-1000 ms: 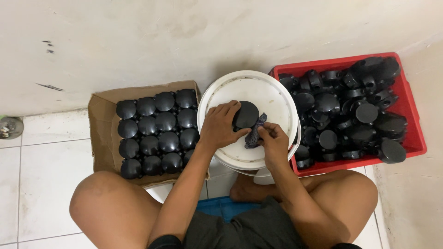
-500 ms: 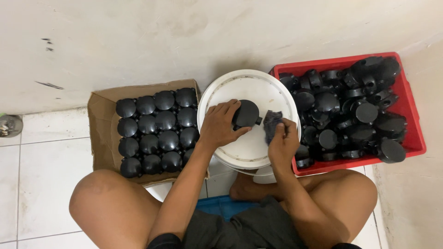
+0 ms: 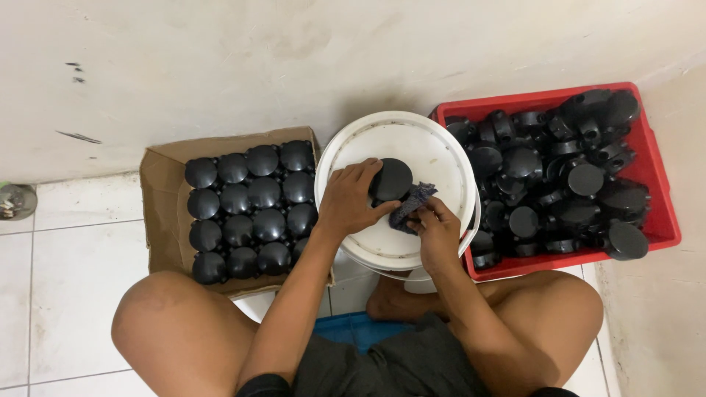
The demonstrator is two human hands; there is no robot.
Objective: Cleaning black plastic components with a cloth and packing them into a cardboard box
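Note:
I sit cross-legged on a tiled floor. My left hand [image 3: 351,200] grips a round black plastic part [image 3: 391,179] on top of a white bucket lid [image 3: 412,140]. Beside it, my right hand [image 3: 437,229] is closed on a dark blue cloth [image 3: 412,202], which touches the lower right side of the black part. Both hands rest over the lid, right in front of my knees.
A cardboard box [image 3: 158,184] at left holds rows of round black parts [image 3: 250,198]. A red plastic crate [image 3: 647,154] at right is heaped with several more black parts. A pale wall stands behind, and a floor drain [image 3: 15,200] sits at far left.
My right hand with the cloth drew away to the right of the black part, then came back against it. My left hand kept its hold on the part.

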